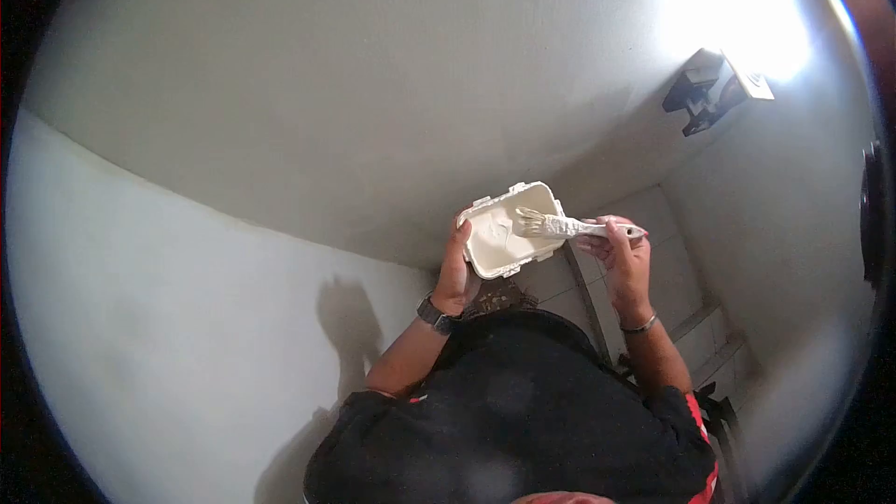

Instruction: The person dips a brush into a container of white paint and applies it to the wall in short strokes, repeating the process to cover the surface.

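Observation:
My left hand grips a white rectangular plastic tub by its left side, with the thumb over the rim. Creamy white paint covers the bottom of the tub, which is tilted toward me. In my right hand is a paintbrush, its pale handle pinched between thumb and fingers. The brush lies across the tub's right rim, bristles inside over the paint. White paint coats the bristles and the lower part of the brush.
A pale wall rises in front of me and a lighter wall stands at my left. A bright lamp glares at upper right, above a dark bracket-like fixture. Floor tiles show below on the right.

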A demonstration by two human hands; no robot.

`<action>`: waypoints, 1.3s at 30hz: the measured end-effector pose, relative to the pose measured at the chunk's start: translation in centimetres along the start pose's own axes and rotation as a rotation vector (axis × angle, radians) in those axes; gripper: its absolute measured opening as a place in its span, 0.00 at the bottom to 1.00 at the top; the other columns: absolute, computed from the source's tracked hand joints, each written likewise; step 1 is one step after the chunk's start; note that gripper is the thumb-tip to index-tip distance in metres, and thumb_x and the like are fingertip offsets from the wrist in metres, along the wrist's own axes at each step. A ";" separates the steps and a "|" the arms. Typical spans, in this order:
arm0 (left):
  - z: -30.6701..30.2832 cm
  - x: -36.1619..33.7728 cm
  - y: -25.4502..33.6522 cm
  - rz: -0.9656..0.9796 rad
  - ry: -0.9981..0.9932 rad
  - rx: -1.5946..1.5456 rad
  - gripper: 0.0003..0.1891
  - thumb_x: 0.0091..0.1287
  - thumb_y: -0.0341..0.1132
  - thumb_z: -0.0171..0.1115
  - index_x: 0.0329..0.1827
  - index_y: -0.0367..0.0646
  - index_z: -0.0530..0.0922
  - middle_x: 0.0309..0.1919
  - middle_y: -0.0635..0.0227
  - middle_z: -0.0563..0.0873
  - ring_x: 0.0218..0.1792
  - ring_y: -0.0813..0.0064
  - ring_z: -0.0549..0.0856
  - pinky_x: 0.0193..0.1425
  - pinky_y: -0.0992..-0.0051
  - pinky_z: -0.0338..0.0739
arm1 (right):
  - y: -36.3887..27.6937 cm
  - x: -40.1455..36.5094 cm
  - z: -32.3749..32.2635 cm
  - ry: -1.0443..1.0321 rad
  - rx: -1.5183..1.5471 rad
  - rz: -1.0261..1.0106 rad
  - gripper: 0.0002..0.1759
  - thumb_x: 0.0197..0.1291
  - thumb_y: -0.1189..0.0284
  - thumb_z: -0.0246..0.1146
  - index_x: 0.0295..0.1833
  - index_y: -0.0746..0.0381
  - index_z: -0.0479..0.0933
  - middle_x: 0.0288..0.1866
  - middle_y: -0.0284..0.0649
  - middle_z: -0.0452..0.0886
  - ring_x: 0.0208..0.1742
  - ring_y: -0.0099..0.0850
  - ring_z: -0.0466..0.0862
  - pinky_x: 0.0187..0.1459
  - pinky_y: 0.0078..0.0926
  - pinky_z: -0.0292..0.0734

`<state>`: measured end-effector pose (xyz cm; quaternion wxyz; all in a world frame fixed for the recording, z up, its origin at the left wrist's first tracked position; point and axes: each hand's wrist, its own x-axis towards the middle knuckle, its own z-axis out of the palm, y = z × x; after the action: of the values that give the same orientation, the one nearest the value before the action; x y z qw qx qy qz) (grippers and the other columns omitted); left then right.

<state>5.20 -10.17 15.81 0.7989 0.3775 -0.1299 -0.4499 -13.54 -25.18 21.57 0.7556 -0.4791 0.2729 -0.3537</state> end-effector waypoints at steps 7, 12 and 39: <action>-0.2 -0.1 1.1 -0.073 -0.047 -0.033 0.24 0.73 0.47 0.47 0.66 0.42 0.63 0.61 0.60 0.74 0.62 0.67 0.75 0.66 0.65 0.70 | -1.1 -1.7 0.0 -0.324 -0.660 -0.677 0.08 0.61 0.75 0.63 0.46 0.62 0.79 0.51 0.46 0.82 0.50 0.36 0.84 0.51 0.34 0.82; 0.8 -0.4 1.5 -0.079 -0.079 -0.096 0.28 0.73 0.50 0.46 0.67 0.39 0.64 0.61 0.59 0.74 0.61 0.65 0.76 0.66 0.65 0.70 | -2.6 -2.9 0.6 -0.299 -0.802 -0.608 0.10 0.56 0.77 0.67 0.44 0.60 0.81 0.46 0.43 0.84 0.46 0.33 0.86 0.47 0.32 0.83; 1.8 -1.2 1.8 -0.039 -0.132 0.017 0.30 0.70 0.58 0.43 0.67 0.48 0.66 0.61 0.63 0.76 0.56 0.56 0.79 0.42 0.45 0.82 | -1.8 -2.1 1.4 0.559 0.375 -0.530 0.14 0.69 0.68 0.52 0.50 0.69 0.72 0.41 0.49 0.82 0.36 0.37 0.86 0.40 0.34 0.85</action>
<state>4.62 -9.48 18.52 0.7763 0.3562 -0.1788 -0.4884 -14.22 -23.26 23.92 0.6094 -0.2728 0.2658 -0.6954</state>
